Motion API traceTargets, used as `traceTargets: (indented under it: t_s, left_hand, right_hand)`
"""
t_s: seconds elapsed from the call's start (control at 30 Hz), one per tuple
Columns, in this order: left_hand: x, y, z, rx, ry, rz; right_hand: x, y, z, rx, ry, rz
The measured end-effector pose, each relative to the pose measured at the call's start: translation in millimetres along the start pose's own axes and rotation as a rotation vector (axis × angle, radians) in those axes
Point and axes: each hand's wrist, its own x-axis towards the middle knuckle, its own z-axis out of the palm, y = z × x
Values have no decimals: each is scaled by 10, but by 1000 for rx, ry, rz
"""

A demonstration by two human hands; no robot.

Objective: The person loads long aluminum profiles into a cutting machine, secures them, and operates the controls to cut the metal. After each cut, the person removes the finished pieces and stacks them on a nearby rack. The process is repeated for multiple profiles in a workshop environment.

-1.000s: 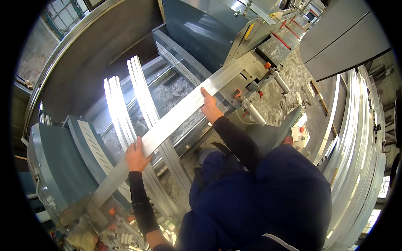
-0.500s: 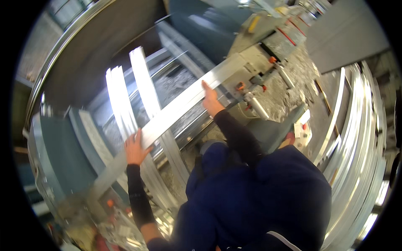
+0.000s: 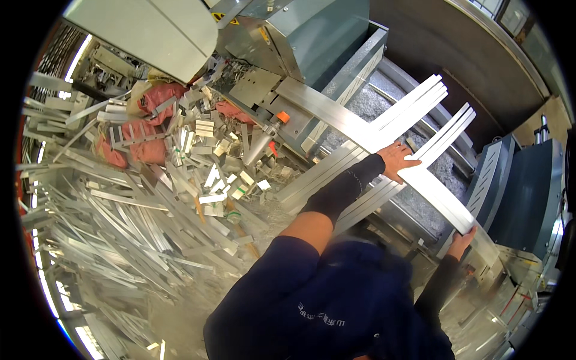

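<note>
A long silvery aluminium profile (image 3: 433, 193) slants from the upper left to the lower right, lying across shorter bars on a cutting machine. My left hand (image 3: 397, 161) rests on its middle with the fingers spread. Farther right, my right hand (image 3: 462, 241) grips the near edge; some of its fingers are hidden. A grooved pair of profiles (image 3: 414, 103) passes crosswise beneath the long one, close to my left hand. Another crosswise profile (image 3: 449, 133) lies to the right of that pair. The long profile's left end meets the machine's left head (image 3: 258, 87).
A clamp cylinder with an orange knob (image 3: 264, 139) juts from the left head. Offcuts (image 3: 207, 174), long scrap strips (image 3: 138, 222) and red sacks (image 3: 141, 141) cover the floor at left. The right machine head (image 3: 522, 192) stands at the far right. Metal chips (image 3: 372, 99) coat the bed.
My view has swung to the left, bringing the machine's left head and the scrap pile into sight. Both hands are still on the long profile.
</note>
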Motion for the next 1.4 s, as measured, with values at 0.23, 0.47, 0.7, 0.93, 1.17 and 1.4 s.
traceTargets:
  t_s: [0.23, 0.47, 0.7, 0.93, 1.17, 1.4]
  left_hand:
    - [69, 19, -14, -21, -26, -11]
    - [143, 29, -21, -2, -36, 20]
    - [111, 42, 31, 3, 9, 31]
    - [456, 512, 81, 82, -19, 92]
    - [559, 597, 150, -105, -4, 79]
    - [652, 741, 260, -120, 56, 207]
  right_hand:
    - [-291, -288, 30, -651, -220, -319]
    - [-482, -626, 181, -780, -159, -233]
    - [-543, -650, 268, -841, -159, -321]
    - [-214, -426, 85, -296, -115, -115]
    - [-582, -700, 610, 367, 108, 303]
    - [-1090, -900, 633, -525, 29, -192]
